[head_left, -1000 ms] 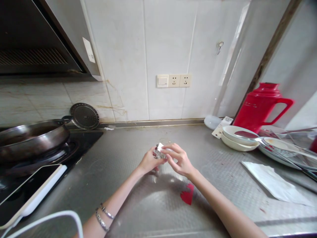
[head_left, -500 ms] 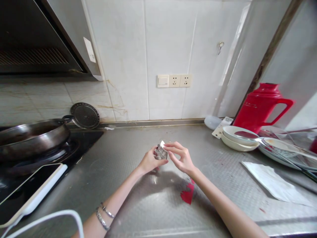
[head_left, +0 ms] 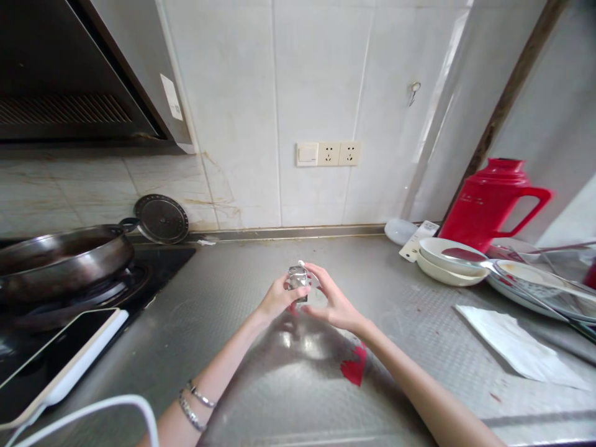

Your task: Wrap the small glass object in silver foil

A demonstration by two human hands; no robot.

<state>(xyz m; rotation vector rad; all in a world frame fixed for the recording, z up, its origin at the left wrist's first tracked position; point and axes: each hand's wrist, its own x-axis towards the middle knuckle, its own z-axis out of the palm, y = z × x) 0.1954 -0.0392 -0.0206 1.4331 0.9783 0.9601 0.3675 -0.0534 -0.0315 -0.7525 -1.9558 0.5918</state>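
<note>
My left hand (head_left: 275, 299) is closed around a small, shiny, silvery block-like thing (head_left: 298, 278), thumb across its front. Its exact kind I cannot make out. A small white bit (head_left: 302, 264) shows at its top edge. From the other side, my right hand (head_left: 336, 304) curves its fingers about the same thing, index finger at the top by the white bit and thumb near the bottom. Both hands are above the metal counter (head_left: 233, 267). Below my right wrist lies a torn red scrap (head_left: 354, 366); a bit of red also shows under the left fingers.
On the left, a steel pan (head_left: 69, 257) sits on the black stove, near a phone (head_left: 60, 354) with a white cable. To the right are a red thermos (head_left: 488, 202), stacked bowls (head_left: 451, 270), plates with utensils, and a white tissue (head_left: 512, 344).
The silvery thing has turned more upright in my left hand. My right fingers have shifted left and spread, index to its top and thumb down toward its bottom.
</note>
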